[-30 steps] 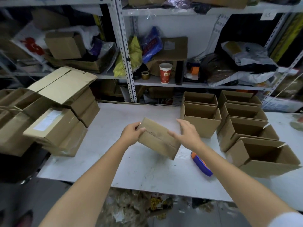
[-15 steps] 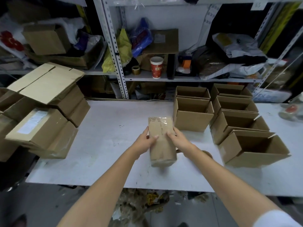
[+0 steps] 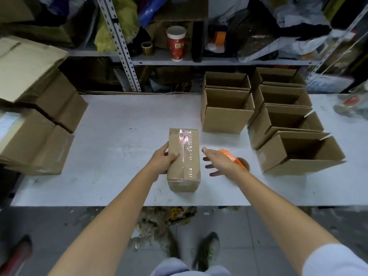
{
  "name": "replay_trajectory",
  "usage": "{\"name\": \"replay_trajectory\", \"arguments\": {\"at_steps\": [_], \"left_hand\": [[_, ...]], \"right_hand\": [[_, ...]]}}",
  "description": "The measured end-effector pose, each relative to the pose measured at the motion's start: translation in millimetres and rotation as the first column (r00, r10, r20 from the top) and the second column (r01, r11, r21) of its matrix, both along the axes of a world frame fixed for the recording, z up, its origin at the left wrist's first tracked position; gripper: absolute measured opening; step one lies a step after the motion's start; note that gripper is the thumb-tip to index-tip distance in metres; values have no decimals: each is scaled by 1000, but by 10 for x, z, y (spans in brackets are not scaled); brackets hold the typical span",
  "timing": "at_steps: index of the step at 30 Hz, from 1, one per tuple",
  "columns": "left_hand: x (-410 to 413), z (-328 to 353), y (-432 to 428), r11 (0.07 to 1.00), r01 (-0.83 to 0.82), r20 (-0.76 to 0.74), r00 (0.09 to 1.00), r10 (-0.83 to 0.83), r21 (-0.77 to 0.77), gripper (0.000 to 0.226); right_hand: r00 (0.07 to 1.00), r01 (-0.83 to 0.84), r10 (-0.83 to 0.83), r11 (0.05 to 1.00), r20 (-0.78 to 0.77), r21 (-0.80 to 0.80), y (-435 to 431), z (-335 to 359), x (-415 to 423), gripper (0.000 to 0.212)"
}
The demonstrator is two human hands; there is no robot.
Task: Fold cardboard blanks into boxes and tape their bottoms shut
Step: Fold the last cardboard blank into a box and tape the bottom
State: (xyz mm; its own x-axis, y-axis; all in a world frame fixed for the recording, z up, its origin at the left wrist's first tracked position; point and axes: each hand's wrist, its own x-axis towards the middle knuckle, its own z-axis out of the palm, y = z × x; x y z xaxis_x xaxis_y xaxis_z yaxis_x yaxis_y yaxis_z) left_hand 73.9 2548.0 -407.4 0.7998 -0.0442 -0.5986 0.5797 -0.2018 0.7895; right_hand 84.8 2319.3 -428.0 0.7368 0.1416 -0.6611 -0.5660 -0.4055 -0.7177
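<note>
A small cardboard box (image 3: 184, 158) stands bottom-up on the white table (image 3: 119, 140), with a strip of clear tape running along its closed seam. My left hand (image 3: 162, 159) grips its left side, thumb on top. My right hand (image 3: 218, 163) hovers just right of the box with fingers spread, holding nothing and apart from the box. Behind that hand lies an orange tape dispenser (image 3: 238, 161) with a brown roll, partly hidden by my wrist.
Several open folded boxes (image 3: 227, 114) stand in two rows at the right of the table. Stacked cartons and flat blanks (image 3: 33, 108) fill the left side. A shelf behind holds a red paper cup (image 3: 176, 43) and bags. My feet show below the table's front edge.
The box has been turned lengthwise and set down on the table. My right hand let go of it and moved right toward the tape dispenser; the left hand keeps its hold.
</note>
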Motion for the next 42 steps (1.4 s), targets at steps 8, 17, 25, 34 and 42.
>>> {"name": "replay_trajectory", "arguments": {"at_steps": [8, 17, 25, 34, 42], "left_hand": [[34, -132, -13, 999, 11, 12, 1000, -11, 31, 52], [59, -58, 3, 998, -25, -23, 999, 26, 56, 75], [416, 537, -46, 951, 172, 226, 946, -233, 258, 87], [678, 860, -94, 971, 237, 272, 934, -232, 12, 45], [768, 697, 87, 996, 31, 134, 991, -19, -88, 15]], "right_hand": [[960, -103, 258, 682, 106, -724, -730, -830, -38, 73], [938, 14, 196, 803, 286, -596, -614, -628, 67, 60], [869, -249, 358, 913, 341, -323, -459, 924, 293, 65], [783, -414, 540, 822, 308, -391, -89, 1406, 541, 63], [697, -431, 642, 731, 319, -529, 193, 1326, 685, 68]]}}
